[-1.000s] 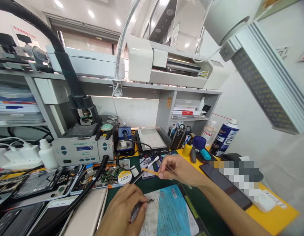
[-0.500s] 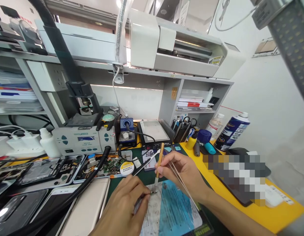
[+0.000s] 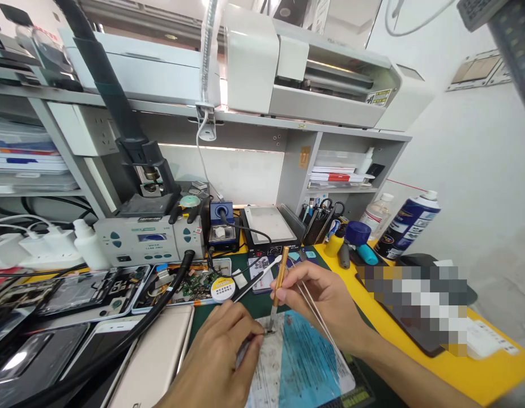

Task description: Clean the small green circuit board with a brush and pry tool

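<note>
My right hand (image 3: 315,297) pinches a slim brush (image 3: 280,280) with a gold handle, held nearly upright, tip down. A pair of thin metal tweezers (image 3: 317,314) is tucked in the same hand, pointing down to the right. The brush tip meets a small dark part (image 3: 268,331) at the fingertips of my left hand (image 3: 223,351). Closed thumb and finger hold that part, too small to name, against a stained white and blue sheet (image 3: 317,362). My left hand hides some of the sheet's left side.
Several phones, one gold-backed (image 3: 160,351), lie at the left under a thick black hose (image 3: 156,309). A tray of circuit boards (image 3: 203,283) and a round labelled tin (image 3: 222,289) sit behind my left hand. A hot-air station (image 3: 147,241), heating plate (image 3: 270,226) and spray can (image 3: 409,224) stand farther back.
The whole view has shifted slightly, so things sit a little farther right. The brush tip has moved slightly against the small part. Both hands keep their hold.
</note>
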`<state>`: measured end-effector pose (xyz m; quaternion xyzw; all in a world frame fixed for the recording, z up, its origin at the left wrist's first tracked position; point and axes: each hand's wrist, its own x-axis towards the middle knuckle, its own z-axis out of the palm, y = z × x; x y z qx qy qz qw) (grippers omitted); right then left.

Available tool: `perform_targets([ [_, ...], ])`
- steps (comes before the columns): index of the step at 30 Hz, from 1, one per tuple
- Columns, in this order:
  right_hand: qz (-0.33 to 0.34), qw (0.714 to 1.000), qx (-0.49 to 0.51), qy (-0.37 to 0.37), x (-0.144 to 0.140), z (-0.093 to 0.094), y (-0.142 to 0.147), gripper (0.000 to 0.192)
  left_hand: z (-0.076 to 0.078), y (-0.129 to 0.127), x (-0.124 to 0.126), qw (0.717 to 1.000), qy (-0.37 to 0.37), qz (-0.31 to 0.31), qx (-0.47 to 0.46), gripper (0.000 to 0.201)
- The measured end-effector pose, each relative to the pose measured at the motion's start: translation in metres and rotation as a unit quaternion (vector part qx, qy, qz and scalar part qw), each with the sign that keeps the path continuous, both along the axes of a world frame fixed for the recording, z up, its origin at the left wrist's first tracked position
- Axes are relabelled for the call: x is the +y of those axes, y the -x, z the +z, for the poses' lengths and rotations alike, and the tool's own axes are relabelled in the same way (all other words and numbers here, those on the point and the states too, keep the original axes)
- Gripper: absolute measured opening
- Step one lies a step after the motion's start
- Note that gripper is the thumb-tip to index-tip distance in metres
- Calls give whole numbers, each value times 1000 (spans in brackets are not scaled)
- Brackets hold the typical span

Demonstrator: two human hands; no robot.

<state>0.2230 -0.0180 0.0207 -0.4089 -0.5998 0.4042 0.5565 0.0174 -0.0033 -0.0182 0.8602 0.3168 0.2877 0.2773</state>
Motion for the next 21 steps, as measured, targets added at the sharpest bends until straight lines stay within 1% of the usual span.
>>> perform_targets([
  [10, 8, 999, -19, -45, -3, -4, 1, 7, 6, 0, -1, 1000, -1, 12, -2, 23],
  [21, 18, 995, -45, -92, -7, -6, 2, 11, 1, 0, 2, 1000, -20, -6, -1, 25],
])
